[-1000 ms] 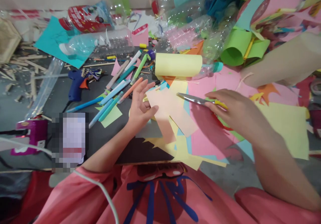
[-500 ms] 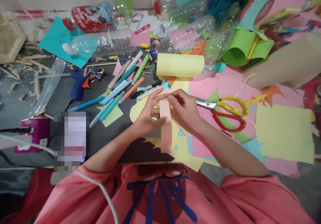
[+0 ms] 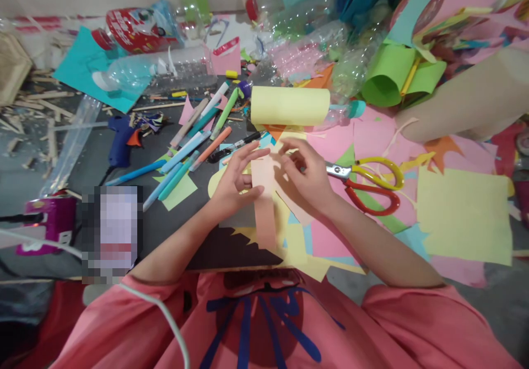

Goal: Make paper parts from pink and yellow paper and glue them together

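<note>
A pale peach paper strip (image 3: 265,220) hangs upright in front of me, creased partway down. My left hand (image 3: 237,184) holds it by its left edge between thumb and fingers. My right hand (image 3: 303,171) is just right of the strip, its fingers bent and parted, with nothing visible between them. Another pale paper piece (image 3: 298,209) lies below my right palm. Beside that hand, scissors (image 3: 374,179) with yellow and red handles lie on pink paper, their blades partly hidden by the hand.
Markers (image 3: 185,151) lie left of my hands, with a blue glue gun (image 3: 122,140) and a blurred phone (image 3: 118,226) farther left. A yellow paper roll (image 3: 290,106) sits ahead. Plastic bottles (image 3: 140,30) line the back. Yellow paper (image 3: 465,215) lies right.
My right hand's fingers have come off the top of the strip and spread a little. The strip remains at my left hand. The whole view has shifted slightly.
</note>
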Motion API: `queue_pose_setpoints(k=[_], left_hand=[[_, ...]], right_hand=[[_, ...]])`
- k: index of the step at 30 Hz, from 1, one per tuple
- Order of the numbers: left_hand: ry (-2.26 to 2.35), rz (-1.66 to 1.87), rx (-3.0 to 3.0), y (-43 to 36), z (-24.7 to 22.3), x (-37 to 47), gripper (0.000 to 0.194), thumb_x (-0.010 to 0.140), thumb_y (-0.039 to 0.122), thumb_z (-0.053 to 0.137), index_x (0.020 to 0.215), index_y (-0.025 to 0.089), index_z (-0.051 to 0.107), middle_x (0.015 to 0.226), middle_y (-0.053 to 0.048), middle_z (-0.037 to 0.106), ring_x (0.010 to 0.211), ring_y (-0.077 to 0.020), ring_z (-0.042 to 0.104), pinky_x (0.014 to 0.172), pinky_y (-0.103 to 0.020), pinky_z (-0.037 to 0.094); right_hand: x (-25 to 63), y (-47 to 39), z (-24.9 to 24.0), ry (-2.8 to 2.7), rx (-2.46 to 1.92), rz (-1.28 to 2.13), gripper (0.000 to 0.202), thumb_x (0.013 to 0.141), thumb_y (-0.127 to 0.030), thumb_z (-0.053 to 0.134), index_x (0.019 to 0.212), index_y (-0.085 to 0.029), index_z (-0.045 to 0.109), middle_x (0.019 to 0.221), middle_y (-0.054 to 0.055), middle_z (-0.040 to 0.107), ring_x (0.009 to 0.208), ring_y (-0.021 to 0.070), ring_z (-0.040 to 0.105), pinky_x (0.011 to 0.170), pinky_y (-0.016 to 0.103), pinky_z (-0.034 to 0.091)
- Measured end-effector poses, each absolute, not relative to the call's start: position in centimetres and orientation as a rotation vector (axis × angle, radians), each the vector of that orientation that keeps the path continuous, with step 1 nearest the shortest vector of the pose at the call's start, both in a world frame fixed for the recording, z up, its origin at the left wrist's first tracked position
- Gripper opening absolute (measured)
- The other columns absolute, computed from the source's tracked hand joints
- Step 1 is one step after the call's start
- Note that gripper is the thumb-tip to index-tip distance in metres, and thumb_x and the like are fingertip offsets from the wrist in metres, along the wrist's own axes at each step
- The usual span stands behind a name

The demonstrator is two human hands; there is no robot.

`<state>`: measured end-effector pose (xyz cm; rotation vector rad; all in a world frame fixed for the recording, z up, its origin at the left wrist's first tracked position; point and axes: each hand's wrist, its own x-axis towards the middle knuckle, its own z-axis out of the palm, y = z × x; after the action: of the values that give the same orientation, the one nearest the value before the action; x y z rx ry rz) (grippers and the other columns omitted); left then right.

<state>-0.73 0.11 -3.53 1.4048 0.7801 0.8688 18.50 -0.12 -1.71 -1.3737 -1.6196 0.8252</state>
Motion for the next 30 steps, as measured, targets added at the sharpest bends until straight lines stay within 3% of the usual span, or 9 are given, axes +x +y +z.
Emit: queue_pose_setpoints(k=[3, 6, 9, 11, 18, 21, 23, 25, 30], left_hand=[[0.861, 0.979, 1.431, 0.7, -4.1, -1.1, 0.075, 0.079, 0.047, 0.076, 0.144, 0.037, 0.041, 0.145, -0.015, 0.054, 0.073, -0.0134, 0.07, 0.057, -0.023, 0.056], [0.924, 1.091, 1.451, 1.4, -4.7, -1.5, 0.076, 0.078, 0.049, 0.078, 0.143, 0.033, 0.042, 0.143, -0.015, 0.055, 0.105, -0.0245, 0.07, 0.07, -0.026, 0.06], [0.968, 1.17, 1.5, 2.0, -5.2, -1.9, 0.076, 0.078, 0.052, 0.077, 0.142, 0.032, 0.041, 0.147, -0.015, 0.05, 0.134, -0.0312, 0.053, 0.081, -0.029, 0.06], [1.014, 1.19, 1.523, 2.2, -5.4, -2.2, 0.076, 0.079, 0.052, 0.076, 0.143, 0.032, 0.039, 0.15, -0.014, 0.047, 0.141, -0.0313, 0.045, 0.085, -0.03, 0.059], [1.069, 1.185, 1.372, 1.7, -4.8, -1.8, 0.079, 0.076, 0.049, 0.08, 0.142, 0.031, 0.04, 0.15, -0.014, 0.051, 0.117, -0.0257, 0.067, 0.085, -0.029, 0.06], [1.091, 1.101, 1.248, 1.1, -4.0, -1.0, 0.064, 0.082, 0.05, 0.074, 0.135, 0.023, 0.049, 0.125, -0.013, 0.07, 0.106, -0.0255, 0.072, 0.082, -0.032, 0.062], [1.087, 1.085, 1.215, 0.7, -3.6, -0.6, 0.051, 0.089, 0.056, 0.063, 0.125, 0.02, 0.057, 0.11, -0.011, 0.075, 0.097, -0.0247, 0.075, 0.082, -0.034, 0.062], [1.062, 1.064, 1.247, 0.3, -3.2, -0.4, 0.051, 0.089, 0.06, 0.059, 0.118, 0.018, 0.062, 0.102, -0.01, 0.077, 0.094, -0.0245, 0.075, 0.082, -0.035, 0.062], [1.087, 0.911, 1.353, -0.1, -2.9, -0.1, 0.047, 0.075, 0.052, 0.077, 0.106, 0.018, 0.068, 0.098, -0.008, 0.076, 0.093, -0.0241, 0.074, 0.083, -0.034, 0.061]], right_hand=[[18.5, -0.4, -2.1, -1.866, -1.312, 0.716, 0.033, 0.092, -0.024, 0.048, 0.123, -0.022, 0.059, 0.094, 0.004, 0.067, 0.07, 0.0143, 0.058, 0.062, 0.027, 0.043], [18.3, -1.0, -2.5, -2.265, -1.047, 0.627, 0.031, 0.093, -0.02, 0.046, 0.117, -0.024, 0.065, 0.074, 0.001, 0.064, 0.065, 0.0151, 0.055, 0.058, 0.027, 0.037], [18.2, -1.7, -2.8, -2.477, -0.85, 0.529, 0.031, 0.092, -0.016, 0.046, 0.11, -0.026, 0.07, 0.069, 0.0, 0.062, 0.063, 0.015, 0.054, 0.054, 0.028, 0.029], [18.0, -1.9, -3.1, -2.483, -0.815, 0.517, 0.028, 0.095, -0.02, 0.046, 0.104, -0.025, 0.072, 0.068, 0.001, 0.062, 0.062, 0.015, 0.054, 0.054, 0.028, 0.029], [17.7, -1.8, -2.4, -2.173, -0.905, 0.967, 0.037, 0.101, -0.038, 0.041, 0.083, -0.022, 0.07, 0.059, 0.0, 0.057, 0.054, 0.0123, 0.05, 0.053, 0.026, 0.034], [17.5, -1.7, -1.5, -1.959, -1.055, 1.192, 0.051, 0.099, -0.047, 0.041, 0.055, -0.021, 0.046, 0.049, -0.005, 0.037, 0.046, 0.0093, 0.034, 0.048, 0.025, 0.028], [17.5, -1.7, -1.2, -1.82, -1.16, 1.282, 0.056, 0.096, -0.055, 0.042, 0.052, -0.022, 0.034, 0.048, -0.006, 0.028, 0.045, 0.0082, 0.028, 0.047, 0.025, 0.024], [17.5, -1.7, -1.1, -1.713, -1.235, 1.335, 0.059, 0.094, -0.062, 0.042, 0.052, -0.022, 0.034, 0.048, -0.006, 0.03, 0.046, 0.008, 0.03, 0.048, 0.026, 0.024], [17.4, -1.5, -1.1, -1.642, -1.248, 1.403, 0.062, 0.09, -0.069, 0.042, 0.051, -0.021, 0.038, 0.047, -0.005, 0.037, 0.048, 0.008, 0.034, 0.049, 0.026, 0.026]])
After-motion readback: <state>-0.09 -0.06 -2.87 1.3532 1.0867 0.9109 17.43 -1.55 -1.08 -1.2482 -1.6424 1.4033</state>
